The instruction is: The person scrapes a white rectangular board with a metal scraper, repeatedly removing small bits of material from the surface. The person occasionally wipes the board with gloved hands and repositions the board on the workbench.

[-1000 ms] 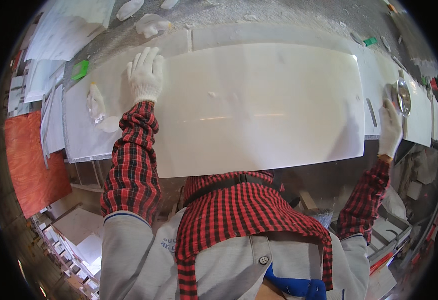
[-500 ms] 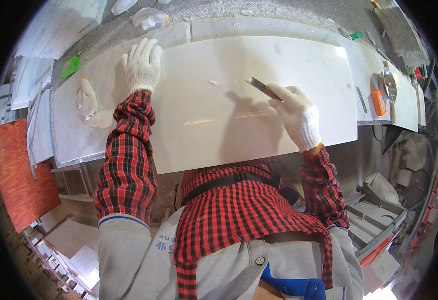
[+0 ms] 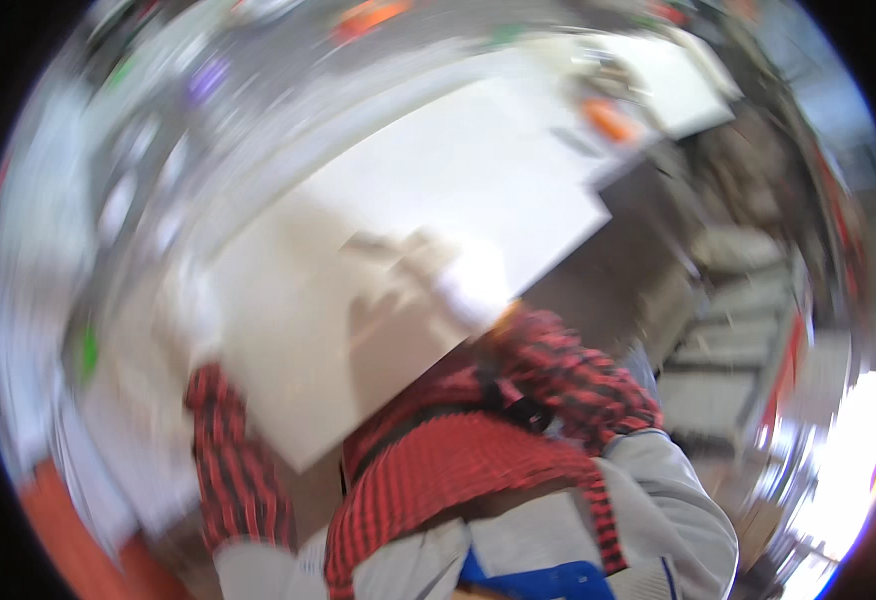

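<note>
I saw the white board [image 3: 398,250] lying on the tabletop [image 3: 648,215] — right hand [image 3: 463,290] upon it, fingers' state untellable through blur; its overhanging near edge risked tipping under pressure.

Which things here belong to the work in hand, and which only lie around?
In the work:
- large white sheet
- right hand, gloved, resting on it
- left hand, blurred, at its left edge

Lying around:
- orange object
- green item
- pale shelves
</note>
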`<action>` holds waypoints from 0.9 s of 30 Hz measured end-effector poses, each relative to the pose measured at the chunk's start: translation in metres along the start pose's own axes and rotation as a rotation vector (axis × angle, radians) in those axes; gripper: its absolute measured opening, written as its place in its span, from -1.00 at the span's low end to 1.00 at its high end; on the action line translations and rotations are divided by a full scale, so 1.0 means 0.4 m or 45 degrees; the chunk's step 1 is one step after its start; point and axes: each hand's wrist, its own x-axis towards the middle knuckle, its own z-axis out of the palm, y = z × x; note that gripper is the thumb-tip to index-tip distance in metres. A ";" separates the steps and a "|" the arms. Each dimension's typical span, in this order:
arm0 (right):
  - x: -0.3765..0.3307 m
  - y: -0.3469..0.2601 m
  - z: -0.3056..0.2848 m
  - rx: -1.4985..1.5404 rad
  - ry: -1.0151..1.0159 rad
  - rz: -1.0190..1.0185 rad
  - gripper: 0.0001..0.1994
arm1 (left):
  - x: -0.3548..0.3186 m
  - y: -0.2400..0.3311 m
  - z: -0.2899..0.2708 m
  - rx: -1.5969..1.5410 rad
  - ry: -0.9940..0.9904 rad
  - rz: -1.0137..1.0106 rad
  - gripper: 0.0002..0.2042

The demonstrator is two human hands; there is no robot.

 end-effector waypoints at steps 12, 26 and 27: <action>-0.146 -0.079 0.047 -0.169 0.327 0.737 -0.92 | 0.009 0.109 -0.001 -0.154 0.398 0.529 -0.70; -0.141 -0.170 0.095 -0.294 0.405 0.882 -0.94 | -0.024 0.111 -0.095 -0.658 0.088 0.420 -0.67; -0.144 -0.162 0.107 -0.339 0.478 0.881 -0.96 | -0.034 0.118 -0.108 -0.712 0.044 0.403 -0.67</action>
